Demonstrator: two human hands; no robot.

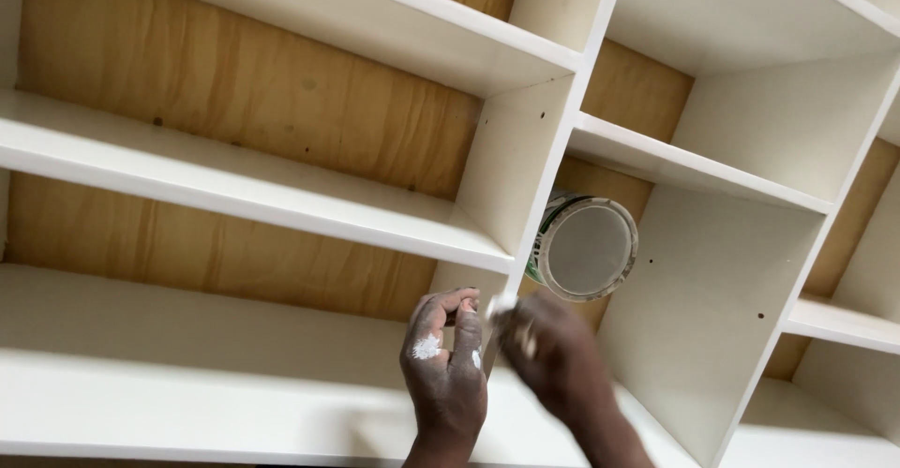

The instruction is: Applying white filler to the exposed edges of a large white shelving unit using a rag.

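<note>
Left hand (445, 369): raised in front of the white-painted wooden shelf unit (281, 187), back of the hand toward the camera, smeared with white paint. Fingers curl inward at the top; whether they grip anything cannot be told.

Right hand (553, 355): just beside the left, blurred, fingers closed round a small white object (500, 305) at the fingertips; its kind and its long axis cannot be told through the blur. The object sits at the front edge of the vertical white divider (525, 177), near the lower shelf.

Round metal paint tin with green-and-white label (583, 245): stands in the compartment right of the divider, just above the right hand, apart from it. Its flat grey circular end faces the camera; its axis runs from that end back toward the rear panel.

Shelf unit: white shelves and uprights, several open compartments, bare brown plywood back panel (234, 93) with visible grain. Small dark holes dot the uprights. The view is tilted, so the shelves run diagonally.
</note>
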